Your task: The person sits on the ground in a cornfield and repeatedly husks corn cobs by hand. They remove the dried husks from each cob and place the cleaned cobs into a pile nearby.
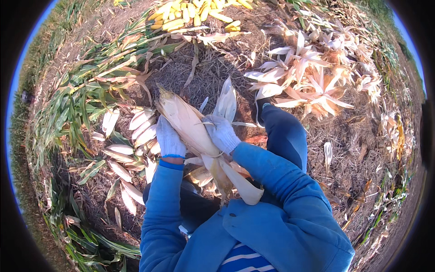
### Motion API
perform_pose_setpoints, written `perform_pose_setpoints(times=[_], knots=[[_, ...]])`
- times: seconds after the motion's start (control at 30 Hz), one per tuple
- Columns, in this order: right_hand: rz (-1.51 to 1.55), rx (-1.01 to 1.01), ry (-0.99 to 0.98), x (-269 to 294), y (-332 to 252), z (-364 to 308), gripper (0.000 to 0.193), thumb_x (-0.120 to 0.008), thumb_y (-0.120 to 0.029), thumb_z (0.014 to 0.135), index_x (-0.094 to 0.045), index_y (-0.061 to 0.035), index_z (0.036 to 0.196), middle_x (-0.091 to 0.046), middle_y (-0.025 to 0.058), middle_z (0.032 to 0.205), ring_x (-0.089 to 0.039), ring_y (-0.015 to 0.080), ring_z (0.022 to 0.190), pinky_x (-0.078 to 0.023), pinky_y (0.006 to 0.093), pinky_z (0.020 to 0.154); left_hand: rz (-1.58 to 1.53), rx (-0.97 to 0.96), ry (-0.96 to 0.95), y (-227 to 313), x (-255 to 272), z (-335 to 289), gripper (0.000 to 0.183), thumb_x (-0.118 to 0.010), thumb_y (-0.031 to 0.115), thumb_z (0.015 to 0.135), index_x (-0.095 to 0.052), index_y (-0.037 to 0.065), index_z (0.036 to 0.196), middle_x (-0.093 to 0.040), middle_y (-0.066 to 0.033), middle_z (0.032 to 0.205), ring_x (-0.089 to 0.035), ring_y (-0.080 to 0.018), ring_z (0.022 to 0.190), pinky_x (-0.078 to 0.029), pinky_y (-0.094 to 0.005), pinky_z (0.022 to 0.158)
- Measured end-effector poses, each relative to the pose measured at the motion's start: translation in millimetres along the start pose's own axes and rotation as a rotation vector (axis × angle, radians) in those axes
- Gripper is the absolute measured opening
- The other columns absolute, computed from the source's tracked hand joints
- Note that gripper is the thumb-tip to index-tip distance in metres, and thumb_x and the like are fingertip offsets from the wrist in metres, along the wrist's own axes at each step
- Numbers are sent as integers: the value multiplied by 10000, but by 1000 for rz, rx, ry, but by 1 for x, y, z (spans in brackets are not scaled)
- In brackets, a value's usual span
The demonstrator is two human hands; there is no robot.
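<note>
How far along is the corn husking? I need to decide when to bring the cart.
Done: a heap of bare yellow cobs lies ahead, and stripped husks pile up to the right. In hand: the left hand and right hand, both gloved, grip one ear still in its husk. Left: unhusked ears lie by the left hand, so work remains.

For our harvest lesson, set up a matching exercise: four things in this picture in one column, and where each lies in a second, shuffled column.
Things:
1. Pale unhusked corn ear
2. Heap of bare yellow corn cobs
3. Pile of stripped dry husks
4. Row of husk-covered corn ears

Places:
A. Upper right ground
B. Held in both white-gloved hands
C. Top centre
D. On the ground to the left of the hands

Pairs: 1-B, 2-C, 3-A, 4-D
</note>
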State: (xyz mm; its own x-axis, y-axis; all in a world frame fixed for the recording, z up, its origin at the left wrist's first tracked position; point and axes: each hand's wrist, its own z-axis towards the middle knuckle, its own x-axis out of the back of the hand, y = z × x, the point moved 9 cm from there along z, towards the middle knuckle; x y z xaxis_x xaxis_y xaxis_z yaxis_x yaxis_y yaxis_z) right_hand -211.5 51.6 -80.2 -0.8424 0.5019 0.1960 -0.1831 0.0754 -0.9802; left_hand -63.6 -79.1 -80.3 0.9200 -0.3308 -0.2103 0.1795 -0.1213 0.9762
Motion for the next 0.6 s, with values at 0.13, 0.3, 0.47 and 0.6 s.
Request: perform_pose_setpoints(times=[0.13, 0.3, 0.47, 0.6], knots=[[53, -92, -172, -8, 7, 6, 351, -485, -241, 1025, -658, 25, 1174, -685, 231, 1102, -658, 363, 1057, -505, 390, 944, -208, 148, -42, -4, -18, -3, 435, -443, 386, 1099, -588, 23, 1290, -649, -91, 1233, -631, -186, 1086, -528, -330, 949], [-3, 71, -211, -10, -5, 3, 404, -462, -263, 1037, -637, 48, 1226, -691, 214, 1125, -657, 316, 1056, -494, 353, 943, -270, 332, -112, 4, -33, -14, 687, -420, 580, 1065, -505, 19, 1451, -608, -107, 1369, -610, -194, 1186, -498, -331, 1024], [107, -214, -194, -15, 22, -1, 439, -482, -293, 1057, -623, 68, 1263, -709, 183, 1151, -651, 225, 1038, -499, 331, 921, -61, 96, -181, 24, -31, -6, 678, -463, 560, 1060, -532, -11, 1419, -625, -95, 1301, -586, -161, 1122, -480, -308, 983], [169, -266, -164, -22, 35, -2, 444, -463, -298, 1051, -637, 40, 1280, -713, 173, 1161, -658, 225, 1056, -496, 331, 947, 11, 51, -6, 18, -20, -6, 575, -434, 462, 1095, -576, -37, 1342, -654, -96, 1199, -572, -140, 1045, -471, -304, 939]])
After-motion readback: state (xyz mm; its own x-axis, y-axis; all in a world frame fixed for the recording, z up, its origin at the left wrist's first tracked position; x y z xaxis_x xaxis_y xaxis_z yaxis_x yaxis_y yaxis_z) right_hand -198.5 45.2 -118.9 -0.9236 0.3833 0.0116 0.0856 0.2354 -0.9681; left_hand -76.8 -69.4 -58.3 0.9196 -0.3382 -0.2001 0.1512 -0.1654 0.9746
